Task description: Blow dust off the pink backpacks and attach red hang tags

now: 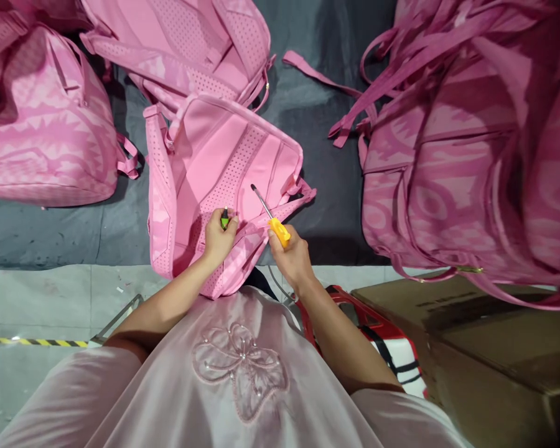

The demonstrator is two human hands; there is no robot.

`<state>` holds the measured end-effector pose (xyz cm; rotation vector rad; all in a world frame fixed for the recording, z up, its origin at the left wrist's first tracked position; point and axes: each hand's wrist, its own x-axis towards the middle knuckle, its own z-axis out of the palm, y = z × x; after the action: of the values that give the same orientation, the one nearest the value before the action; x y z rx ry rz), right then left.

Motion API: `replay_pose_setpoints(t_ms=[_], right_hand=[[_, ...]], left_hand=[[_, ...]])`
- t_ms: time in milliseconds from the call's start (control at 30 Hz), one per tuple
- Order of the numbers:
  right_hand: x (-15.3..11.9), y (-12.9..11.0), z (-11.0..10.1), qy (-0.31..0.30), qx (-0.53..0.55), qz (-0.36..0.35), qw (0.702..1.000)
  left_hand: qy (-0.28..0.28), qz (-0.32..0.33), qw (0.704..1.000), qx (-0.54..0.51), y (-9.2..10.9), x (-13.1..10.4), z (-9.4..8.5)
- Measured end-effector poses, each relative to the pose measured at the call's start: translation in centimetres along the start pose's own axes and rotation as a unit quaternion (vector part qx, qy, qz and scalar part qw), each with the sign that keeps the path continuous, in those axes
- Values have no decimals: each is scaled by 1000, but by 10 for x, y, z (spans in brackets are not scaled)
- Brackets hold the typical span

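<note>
Backpack: one pink backpack (214, 155) lies at the near edge of the desk (329, 239), padded back panel up, its near end overhanging that edge. Dotted strip (242, 155) on the panel taken as the long axis: slants from near left to far right. Bulk of the bag is ahead of both hands.

Left hand (221, 235): closed around a small green-and-black pen-like thing (224, 219), tip upright. Located over the near end of the strip; the nearer of the two to that axis. Contact with the panel: cannot tell.

Right hand (292, 255): fingers closed on a yellow-handled tool (279, 232). Located at the bag's near right side, beside a shoulder strap (287, 208). Metal shaft points away and to the left, dark tip over the panel. Tip touching or just above: cannot tell.

Surroundings: second pink bag (182, 43) at the far side, against the first; another (51, 137) toward the left; larger pink bags (452, 180) to the right, well apart from the hands, also overhanging the near edge.
</note>
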<state>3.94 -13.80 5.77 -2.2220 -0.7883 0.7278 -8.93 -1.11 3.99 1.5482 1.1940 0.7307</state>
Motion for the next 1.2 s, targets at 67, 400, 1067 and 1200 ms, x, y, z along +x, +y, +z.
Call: replay_pose_setpoints(t_ms=[67,400,1067,1200], right_hand=[[1,0,0,2,-2,-3,1000],[-2,-9,-8,6,-54,-2,999],[-17,-14,-15,12,-103,-25,994],[-24,-15,-14,34,-107,-38,993]], left_hand=[[-27,-11,999,-14,3,-3,-3],[-97,-84,984,-126,2,-24,-8],[-114,-94,975,-163,9,-45,-16],[-159,-105,959,-212,12,-52,-18]])
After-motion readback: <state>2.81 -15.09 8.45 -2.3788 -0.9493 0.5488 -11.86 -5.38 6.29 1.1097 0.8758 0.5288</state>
